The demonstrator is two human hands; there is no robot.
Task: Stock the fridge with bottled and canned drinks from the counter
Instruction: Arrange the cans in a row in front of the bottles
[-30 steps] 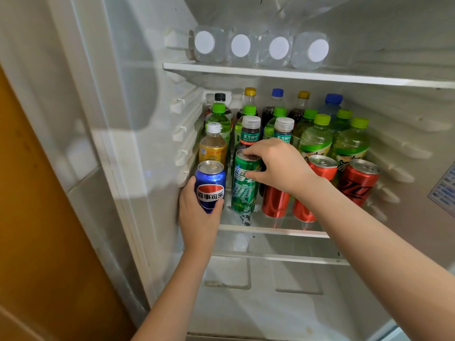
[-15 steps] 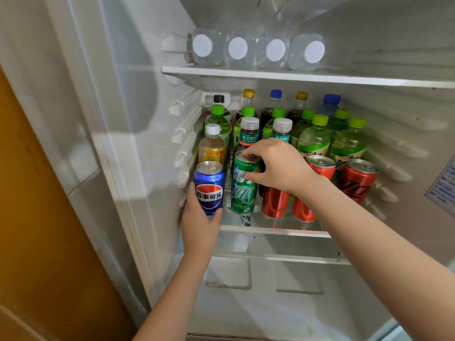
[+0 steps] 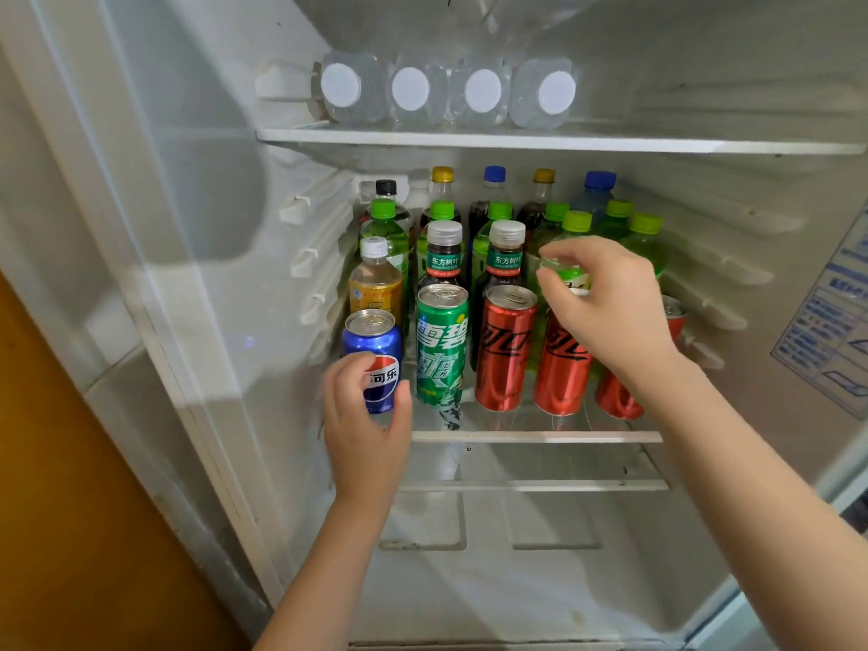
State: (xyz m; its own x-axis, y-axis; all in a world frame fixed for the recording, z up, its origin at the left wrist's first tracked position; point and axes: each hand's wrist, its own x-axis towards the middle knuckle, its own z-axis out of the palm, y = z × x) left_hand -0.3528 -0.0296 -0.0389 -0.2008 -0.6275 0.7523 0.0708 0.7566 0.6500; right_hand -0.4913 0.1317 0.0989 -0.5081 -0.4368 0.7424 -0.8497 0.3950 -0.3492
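two hands reach into a fridge. the left hand (image 3: 366,429) still grips the blue can (image 3: 371,340) at the shelf (image 3: 540,436) front; the right hand (image 3: 606,307), loosely curled and empty, has released the green can (image 3: 441,340), now standing beside red cans (image 3: 505,350). the front row looks nearly filled.

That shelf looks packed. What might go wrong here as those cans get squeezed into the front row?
The blue can, gripped by the left hand, stands near the front edge of the shelf; let go carelessly, it may tip off. The right hand hovers low over the tightly packed red cans, so a bump could topple one into the green can beside them. Such tall, slim cans probably fall like dominoes.
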